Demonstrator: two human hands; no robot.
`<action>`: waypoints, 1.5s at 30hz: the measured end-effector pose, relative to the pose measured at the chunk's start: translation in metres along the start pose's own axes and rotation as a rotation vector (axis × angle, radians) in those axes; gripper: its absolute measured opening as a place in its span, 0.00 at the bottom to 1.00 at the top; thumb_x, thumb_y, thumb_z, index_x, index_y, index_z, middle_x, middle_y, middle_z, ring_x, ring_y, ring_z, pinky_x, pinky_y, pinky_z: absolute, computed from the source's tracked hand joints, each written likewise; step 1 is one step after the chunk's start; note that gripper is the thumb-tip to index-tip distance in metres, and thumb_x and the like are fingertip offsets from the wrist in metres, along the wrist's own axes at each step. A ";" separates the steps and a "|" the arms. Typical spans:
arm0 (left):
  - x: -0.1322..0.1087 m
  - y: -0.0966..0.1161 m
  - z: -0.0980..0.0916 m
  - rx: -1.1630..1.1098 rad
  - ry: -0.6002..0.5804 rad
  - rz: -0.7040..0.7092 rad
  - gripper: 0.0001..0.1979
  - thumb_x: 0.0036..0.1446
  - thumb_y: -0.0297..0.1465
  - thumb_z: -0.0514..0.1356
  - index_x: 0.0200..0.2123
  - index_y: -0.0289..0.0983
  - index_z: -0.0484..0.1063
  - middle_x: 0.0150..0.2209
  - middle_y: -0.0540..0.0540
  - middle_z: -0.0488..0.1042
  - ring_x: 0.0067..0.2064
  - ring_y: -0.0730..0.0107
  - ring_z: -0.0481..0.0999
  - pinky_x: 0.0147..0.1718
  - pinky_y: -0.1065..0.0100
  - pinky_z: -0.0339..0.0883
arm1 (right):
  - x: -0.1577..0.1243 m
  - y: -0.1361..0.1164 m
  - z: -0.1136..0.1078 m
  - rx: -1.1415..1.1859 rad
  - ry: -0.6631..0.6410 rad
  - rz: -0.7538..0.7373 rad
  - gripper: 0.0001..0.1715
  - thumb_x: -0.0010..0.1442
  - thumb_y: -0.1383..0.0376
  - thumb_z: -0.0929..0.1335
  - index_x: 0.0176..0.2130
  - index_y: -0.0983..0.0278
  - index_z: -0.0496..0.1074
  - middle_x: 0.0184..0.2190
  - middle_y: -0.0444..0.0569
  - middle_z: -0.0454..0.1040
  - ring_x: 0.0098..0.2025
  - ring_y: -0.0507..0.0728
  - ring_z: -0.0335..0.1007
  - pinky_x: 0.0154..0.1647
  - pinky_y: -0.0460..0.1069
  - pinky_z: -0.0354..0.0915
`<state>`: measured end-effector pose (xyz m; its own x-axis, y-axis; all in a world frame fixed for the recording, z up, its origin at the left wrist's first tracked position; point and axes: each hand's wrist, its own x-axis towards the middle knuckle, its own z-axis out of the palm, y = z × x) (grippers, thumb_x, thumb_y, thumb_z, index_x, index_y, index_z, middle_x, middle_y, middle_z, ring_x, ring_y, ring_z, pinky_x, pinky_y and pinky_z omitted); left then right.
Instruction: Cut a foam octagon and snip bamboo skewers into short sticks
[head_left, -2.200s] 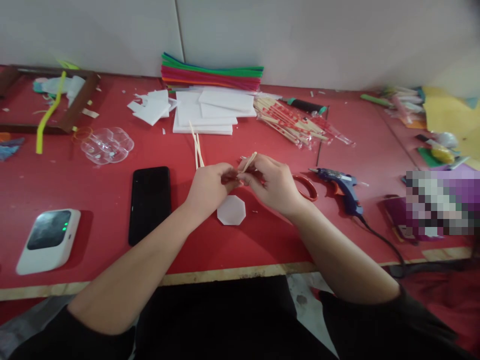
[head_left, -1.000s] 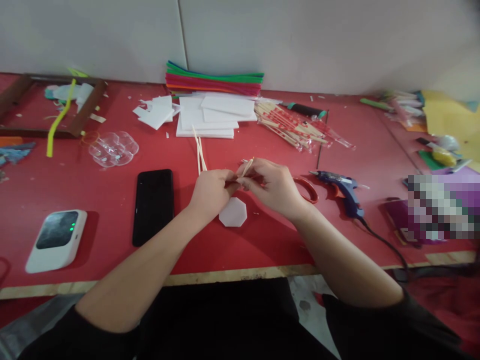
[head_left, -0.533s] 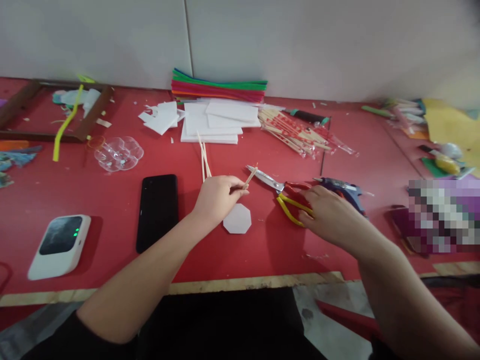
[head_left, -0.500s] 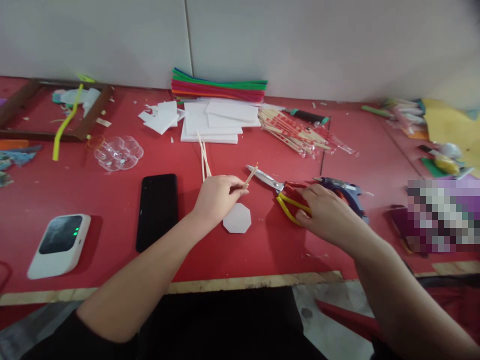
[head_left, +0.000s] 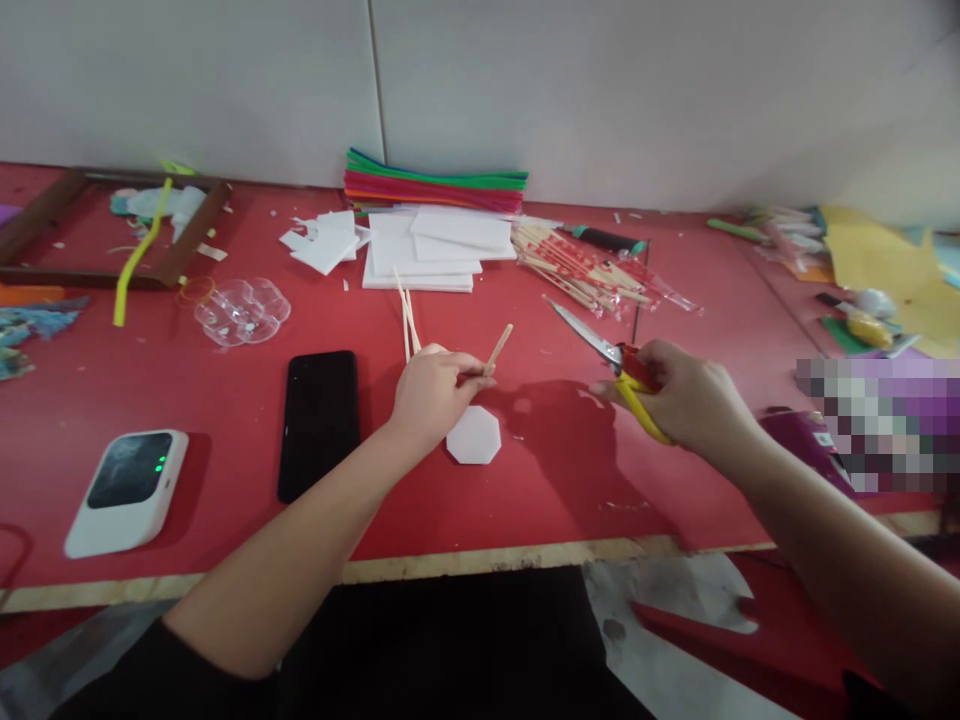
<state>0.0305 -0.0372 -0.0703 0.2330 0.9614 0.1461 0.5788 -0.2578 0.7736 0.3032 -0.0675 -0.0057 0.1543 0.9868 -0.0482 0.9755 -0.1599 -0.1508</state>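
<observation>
My left hand (head_left: 442,395) is closed in a pinch on a thin wooden stick (head_left: 500,346), whose free end points up and to the right. Just behind that hand, a few more pale wooden sticks (head_left: 407,318) lie on the table, their near ends hidden by it. Below my left fingers rests a white octagonal piece (head_left: 474,435). My right hand (head_left: 686,395) grips scissors (head_left: 600,345) by their red and yellow handles, raised above the table. Their blades look closed and point to the upper left.
Behind are white sheets (head_left: 420,270), colourful pipe cleaners (head_left: 435,190) and wrapped wooden sticks (head_left: 585,270). A black phone (head_left: 320,420), a white device with a screen (head_left: 127,490) and a clear palette (head_left: 244,310) lie left. A purple box (head_left: 806,440) sits right.
My right hand has lifted the scissors off the table and drawn them to the right. My left hand stays nearly where it was, still pinching the wooden stick.
</observation>
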 end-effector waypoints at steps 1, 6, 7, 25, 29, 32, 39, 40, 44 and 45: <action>0.000 0.000 0.000 0.002 -0.006 -0.005 0.02 0.56 0.34 0.68 0.33 0.43 0.82 0.32 0.49 0.82 0.40 0.62 0.74 0.40 0.62 0.68 | 0.001 0.001 -0.002 0.010 -0.013 -0.017 0.32 0.47 0.34 0.66 0.31 0.57 0.55 0.22 0.48 0.68 0.24 0.58 0.63 0.26 0.52 0.56; 0.000 -0.001 0.001 0.010 -0.023 -0.007 0.02 0.57 0.33 0.67 0.34 0.43 0.82 0.31 0.48 0.80 0.40 0.61 0.74 0.36 0.64 0.67 | 0.004 0.005 -0.004 -0.018 -0.042 -0.272 0.32 0.51 0.35 0.65 0.38 0.58 0.60 0.32 0.54 0.75 0.31 0.62 0.71 0.30 0.53 0.60; 0.000 -0.002 0.001 0.009 -0.024 -0.006 0.02 0.57 0.32 0.67 0.34 0.43 0.82 0.30 0.48 0.80 0.40 0.62 0.74 0.35 0.65 0.67 | 0.004 0.004 -0.004 -0.035 -0.043 -0.301 0.33 0.52 0.36 0.65 0.41 0.59 0.62 0.36 0.56 0.76 0.34 0.64 0.73 0.32 0.54 0.62; 0.000 -0.004 0.006 -0.017 0.033 -0.053 0.08 0.54 0.34 0.70 0.40 0.45 0.83 0.30 0.47 0.73 0.39 0.62 0.74 0.37 0.62 0.70 | 0.024 -0.026 0.012 -0.174 -0.104 -0.465 0.35 0.54 0.41 0.69 0.50 0.61 0.70 0.46 0.56 0.78 0.41 0.67 0.77 0.33 0.55 0.65; 0.000 -0.005 0.007 -0.026 0.047 -0.060 0.07 0.53 0.34 0.70 0.38 0.46 0.83 0.30 0.47 0.72 0.37 0.63 0.74 0.37 0.62 0.70 | 0.025 -0.029 0.008 -0.188 -0.100 -0.483 0.36 0.54 0.41 0.68 0.52 0.61 0.70 0.47 0.56 0.78 0.42 0.66 0.77 0.33 0.53 0.63; 0.001 -0.008 0.008 -0.030 0.052 -0.054 0.06 0.52 0.35 0.71 0.36 0.46 0.83 0.29 0.48 0.71 0.37 0.63 0.73 0.35 0.62 0.70 | 0.027 -0.029 0.007 -0.204 -0.107 -0.477 0.36 0.54 0.40 0.68 0.51 0.61 0.70 0.46 0.56 0.78 0.40 0.65 0.76 0.31 0.52 0.62; 0.002 -0.007 0.007 -0.044 0.044 -0.094 0.07 0.49 0.34 0.73 0.35 0.45 0.84 0.31 0.48 0.70 0.34 0.66 0.73 0.34 0.64 0.71 | 0.030 -0.028 0.008 -0.180 -0.111 -0.514 0.37 0.54 0.39 0.67 0.52 0.61 0.70 0.47 0.56 0.77 0.42 0.65 0.76 0.33 0.52 0.63; 0.002 -0.007 0.007 -0.043 0.042 -0.099 0.07 0.49 0.34 0.73 0.35 0.44 0.84 0.31 0.48 0.69 0.34 0.66 0.73 0.34 0.64 0.70 | 0.031 -0.028 0.008 -0.180 -0.111 -0.515 0.37 0.54 0.39 0.67 0.52 0.61 0.70 0.47 0.56 0.77 0.42 0.65 0.76 0.33 0.52 0.63; 0.002 -0.006 0.006 -0.044 0.039 -0.096 0.07 0.50 0.35 0.72 0.35 0.45 0.84 0.29 0.48 0.69 0.35 0.65 0.73 0.35 0.64 0.71 | 0.032 -0.030 0.009 -0.181 -0.123 -0.505 0.38 0.55 0.38 0.65 0.52 0.62 0.69 0.47 0.57 0.77 0.43 0.66 0.75 0.34 0.53 0.63; 0.002 -0.007 0.007 -0.047 0.041 -0.098 0.07 0.50 0.35 0.73 0.35 0.45 0.84 0.30 0.48 0.69 0.35 0.65 0.73 0.35 0.64 0.71 | 0.033 -0.030 0.010 -0.187 -0.130 -0.499 0.38 0.55 0.38 0.66 0.51 0.62 0.69 0.47 0.57 0.78 0.44 0.67 0.75 0.34 0.53 0.63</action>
<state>0.0323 -0.0340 -0.0791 0.1441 0.9852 0.0924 0.5597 -0.1582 0.8135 0.2773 -0.0303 -0.0122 -0.3438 0.9288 -0.1387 0.9382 0.3459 -0.0091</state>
